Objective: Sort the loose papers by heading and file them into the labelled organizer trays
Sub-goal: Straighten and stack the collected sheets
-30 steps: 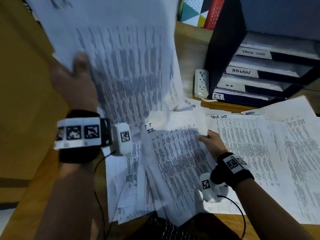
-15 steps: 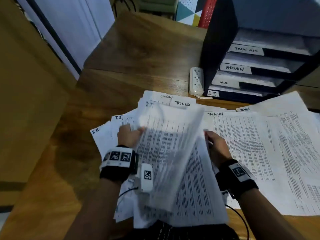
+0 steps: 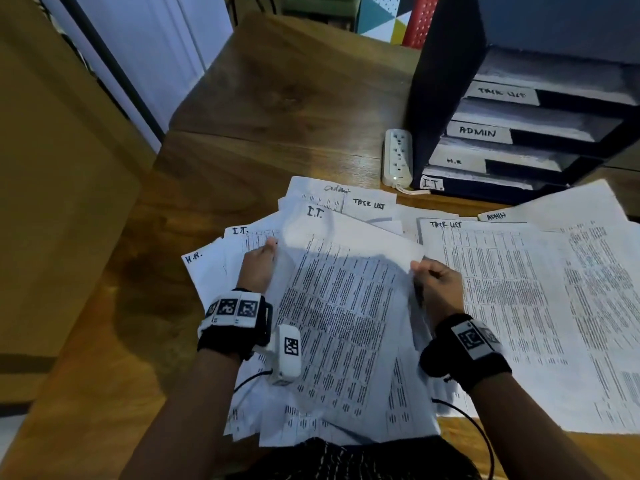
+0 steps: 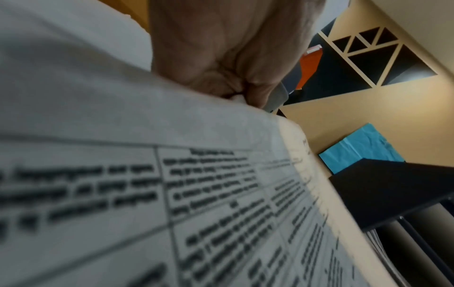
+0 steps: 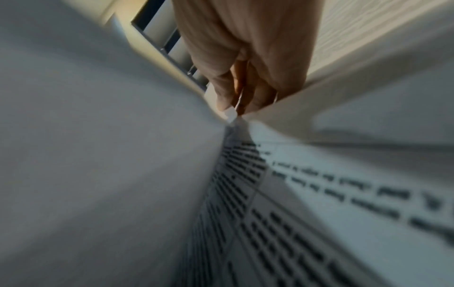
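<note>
Holding one printed sheet (image 3: 346, 306) up off the pile, you have your left hand (image 3: 258, 268) pinching its left edge and your right hand (image 3: 438, 284) pinching its top right corner — both wrist views show fingers closed on paper. Its heading is not readable from here, so I cannot tell which tray it belongs to. Beneath it and spread to either side, the loose papers (image 3: 519, 306) cover the near part of the desk (image 3: 277, 98): headings H.R. (image 3: 194, 258), I.T. (image 3: 315, 212), TASK LIST (image 3: 369, 203) and ADMIN (image 3: 496, 216) lie mixed together, overlapping, not yet grouped. Farther back, the black organizer (image 3: 446, 81) stands beside a white power strip (image 3: 397, 157), its trays labelled TASK LIST, ADMIN, H.R and I.T. from top down. Pale sheets appear to sit in those trays already, yet most of the work — by my judgement — lies ahead of you.
</note>
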Available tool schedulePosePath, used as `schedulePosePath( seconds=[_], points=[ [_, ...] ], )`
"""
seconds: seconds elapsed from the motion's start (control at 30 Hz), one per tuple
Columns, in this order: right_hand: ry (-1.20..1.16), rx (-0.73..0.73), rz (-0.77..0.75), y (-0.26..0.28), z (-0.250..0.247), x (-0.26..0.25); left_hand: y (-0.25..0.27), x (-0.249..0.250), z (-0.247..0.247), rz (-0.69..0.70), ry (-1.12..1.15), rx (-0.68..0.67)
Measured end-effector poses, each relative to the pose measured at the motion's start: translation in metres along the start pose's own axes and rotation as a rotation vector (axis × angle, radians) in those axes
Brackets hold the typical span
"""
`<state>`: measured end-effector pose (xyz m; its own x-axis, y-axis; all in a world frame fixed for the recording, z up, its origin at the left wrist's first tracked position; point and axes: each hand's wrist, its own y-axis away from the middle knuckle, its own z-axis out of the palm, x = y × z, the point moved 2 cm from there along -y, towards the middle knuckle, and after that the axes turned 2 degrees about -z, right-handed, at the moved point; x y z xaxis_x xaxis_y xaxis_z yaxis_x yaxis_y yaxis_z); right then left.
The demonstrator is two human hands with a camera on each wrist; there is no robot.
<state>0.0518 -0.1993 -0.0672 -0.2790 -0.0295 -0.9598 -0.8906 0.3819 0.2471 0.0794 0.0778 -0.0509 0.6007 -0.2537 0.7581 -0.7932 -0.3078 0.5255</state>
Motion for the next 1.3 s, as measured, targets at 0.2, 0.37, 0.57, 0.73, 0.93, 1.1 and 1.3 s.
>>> schedulePosePath(
  seconds=[0.2,0.37,0.57,0.73,0.93,1.1,1.3],
  points=[
    [-0.017,-0.053,0.008,-0.005,0.003,-0.003,-0.002,0.005,0.003,-0.022,0.090,-0.037],
    [-0.018,-0.054,0.030,-0.013,-0.009,0.005,-0.005,0.001,0.001,-0.045,0.110,0.022],
    [-0.368,-0.223,0.197,-0.009,-0.020,0.003,-0.005,0.005,-0.001,-0.088,0.207,-0.041],
    [-0.387,-0.298,0.262,-0.006,-0.018,-0.005,-0.005,0.004,0.001,0.005,0.148,-0.048],
    [-0.441,-0.509,0.199,0.012,-0.009,-0.016,-0.005,0.000,0.006,0.069,0.063,-0.053],
    [-0.299,-0.308,0.153,0.011,-0.005,-0.004,0.008,0.004,0.005,0.192,0.117,-0.088],
    [-0.199,-0.232,0.142,0.010,-0.007,-0.001,0.011,-0.002,0.005,0.200,0.209,-0.174]
  ],
)
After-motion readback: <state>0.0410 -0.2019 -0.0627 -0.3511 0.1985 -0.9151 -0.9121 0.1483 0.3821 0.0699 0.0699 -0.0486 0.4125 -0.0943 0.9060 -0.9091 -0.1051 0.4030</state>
